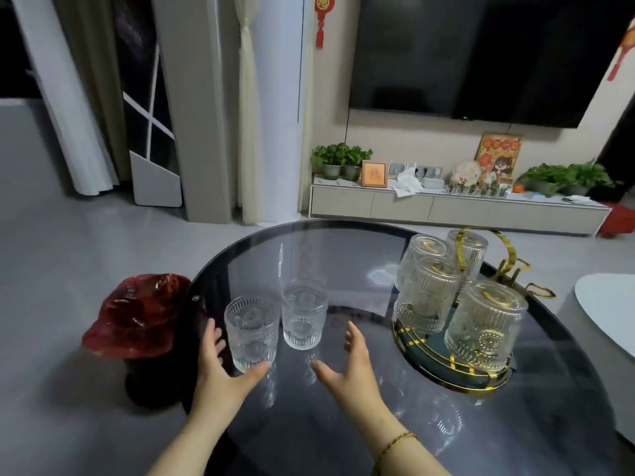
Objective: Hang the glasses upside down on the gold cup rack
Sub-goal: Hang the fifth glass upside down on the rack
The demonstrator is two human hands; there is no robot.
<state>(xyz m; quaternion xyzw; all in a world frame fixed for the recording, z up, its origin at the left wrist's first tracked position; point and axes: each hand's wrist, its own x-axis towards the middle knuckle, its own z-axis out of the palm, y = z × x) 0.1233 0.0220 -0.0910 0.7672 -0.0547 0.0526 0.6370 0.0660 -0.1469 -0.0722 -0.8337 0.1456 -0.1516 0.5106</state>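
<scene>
Your left hand sits at lower centre-left of the frame, fingers spread and curved around the left side of the nearer clear embossed glass tumbler; thumb tip lies at the tumbler's base, and whether it touches cannot be told. Your right hand is lower centre, fingers spread and empty, palm turned toward the left hand, apart from both tumblers. A thin gold bracelet circles the right wrist.

Both loose tumblers stand upright, mouths up, on the round dark glass desk. The second clear embossed tumbler stands just beside the first, slightly behind and to its right.

The gold wire cup rack stands at centre right of the frame on a round dark tray with gold rim. Four clear embossed glasses hang on it mouth-down.

A glossy red ruffled object sits at the desk's left edge, off the tabletop.
</scene>
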